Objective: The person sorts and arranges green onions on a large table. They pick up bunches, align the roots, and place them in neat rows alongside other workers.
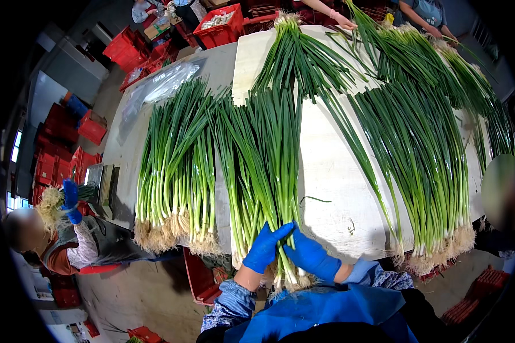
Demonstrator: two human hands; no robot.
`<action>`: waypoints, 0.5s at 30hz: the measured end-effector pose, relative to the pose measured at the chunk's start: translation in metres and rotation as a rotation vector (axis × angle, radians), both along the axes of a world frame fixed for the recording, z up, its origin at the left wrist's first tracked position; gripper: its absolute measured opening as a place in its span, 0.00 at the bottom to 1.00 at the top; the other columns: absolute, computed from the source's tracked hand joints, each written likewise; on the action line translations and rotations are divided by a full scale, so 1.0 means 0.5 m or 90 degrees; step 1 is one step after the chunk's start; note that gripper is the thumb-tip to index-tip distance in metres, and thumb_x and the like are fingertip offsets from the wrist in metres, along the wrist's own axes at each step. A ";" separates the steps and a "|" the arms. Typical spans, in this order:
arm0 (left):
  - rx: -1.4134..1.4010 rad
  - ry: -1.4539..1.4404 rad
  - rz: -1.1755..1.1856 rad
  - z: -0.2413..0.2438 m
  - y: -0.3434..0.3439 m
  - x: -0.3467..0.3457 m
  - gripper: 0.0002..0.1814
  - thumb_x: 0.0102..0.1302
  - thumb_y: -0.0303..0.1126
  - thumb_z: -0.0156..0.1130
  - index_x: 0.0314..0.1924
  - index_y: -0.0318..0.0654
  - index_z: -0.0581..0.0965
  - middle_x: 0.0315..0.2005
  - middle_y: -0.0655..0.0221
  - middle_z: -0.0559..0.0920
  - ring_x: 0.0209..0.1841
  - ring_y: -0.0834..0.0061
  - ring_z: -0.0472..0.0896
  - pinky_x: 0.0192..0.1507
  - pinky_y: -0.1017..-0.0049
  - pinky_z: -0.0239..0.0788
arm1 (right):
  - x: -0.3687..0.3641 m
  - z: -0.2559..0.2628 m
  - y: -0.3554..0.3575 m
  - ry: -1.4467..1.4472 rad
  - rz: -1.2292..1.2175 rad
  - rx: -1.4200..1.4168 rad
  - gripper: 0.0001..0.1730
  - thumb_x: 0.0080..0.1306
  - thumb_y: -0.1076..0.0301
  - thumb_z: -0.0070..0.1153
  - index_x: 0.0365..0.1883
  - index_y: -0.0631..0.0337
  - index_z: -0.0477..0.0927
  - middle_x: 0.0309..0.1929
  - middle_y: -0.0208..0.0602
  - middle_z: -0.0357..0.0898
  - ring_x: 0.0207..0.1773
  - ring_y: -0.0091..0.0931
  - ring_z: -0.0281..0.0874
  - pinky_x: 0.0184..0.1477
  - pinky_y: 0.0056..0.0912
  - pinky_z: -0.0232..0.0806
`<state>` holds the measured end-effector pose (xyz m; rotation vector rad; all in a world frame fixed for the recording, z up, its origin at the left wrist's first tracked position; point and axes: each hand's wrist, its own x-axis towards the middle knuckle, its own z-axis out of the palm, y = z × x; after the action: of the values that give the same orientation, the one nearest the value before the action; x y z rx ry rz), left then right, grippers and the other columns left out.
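My left hand (pixel 266 246), in a blue glove, closes around the white stems of some green onions (pixel 279 171) just above their roots. From the right, my right hand (pixel 311 255), also blue-gloved, grips the same stems, its fingertips near the left thumb. The roots hang at the table's near edge, over my blue apron (pixel 334 302). Rows of green onions (pixel 171 171) lie left of my hands, leaves pointing away. A wide pile of green onions (pixel 425 171) lies to the right, with a few loose stalks beside it.
A pale tabletop (pixel 339 171) carries more onions (pixel 300 55) at its far side. Clear plastic bags (pixel 167 85) lie at the far left. Co-workers stand across; a person at left holds onions (pixel 51 208). Red crates (pixel 221 25) stand around, one red crate (pixel 199 278) below the near edge.
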<state>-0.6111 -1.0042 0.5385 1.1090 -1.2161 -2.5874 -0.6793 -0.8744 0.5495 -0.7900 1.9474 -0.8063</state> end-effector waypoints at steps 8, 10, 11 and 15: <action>0.084 -0.009 -0.009 -0.007 -0.040 0.017 0.25 0.62 0.33 0.56 0.60 0.35 0.70 0.42 0.66 0.80 0.42 0.72 0.77 0.50 0.76 0.68 | 0.004 -0.004 -0.011 0.196 0.167 -0.324 0.37 0.64 0.57 0.55 0.64 0.70 0.58 0.48 0.64 0.72 0.39 0.48 0.78 0.39 0.41 0.73; 0.187 0.072 0.011 -0.020 -0.046 0.029 0.26 0.63 0.30 0.52 0.62 0.34 0.67 0.44 0.63 0.79 0.40 0.71 0.77 0.49 0.73 0.70 | 0.010 -0.013 -0.005 0.165 0.144 -0.382 0.33 0.64 0.59 0.55 0.62 0.68 0.62 0.49 0.62 0.72 0.43 0.46 0.77 0.42 0.39 0.73; 0.236 0.101 0.024 -0.028 -0.050 0.035 0.27 0.62 0.29 0.52 0.62 0.33 0.66 0.45 0.60 0.79 0.42 0.69 0.78 0.50 0.71 0.71 | 0.014 -0.020 -0.001 0.103 0.105 -0.377 0.30 0.65 0.62 0.55 0.61 0.66 0.64 0.50 0.59 0.72 0.45 0.43 0.77 0.43 0.38 0.73; 0.349 0.119 0.058 -0.042 -0.060 0.049 0.31 0.60 0.29 0.51 0.64 0.29 0.62 0.53 0.51 0.75 0.52 0.58 0.77 0.57 0.63 0.68 | 0.008 -0.019 0.008 -0.142 -0.051 -0.319 0.19 0.65 0.69 0.54 0.54 0.62 0.72 0.49 0.49 0.74 0.46 0.34 0.78 0.46 0.32 0.71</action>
<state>-0.5865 -1.0344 0.5173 0.9235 -0.4104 -2.9486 -0.6752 -0.8704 0.5402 -0.8692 1.6022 -1.4008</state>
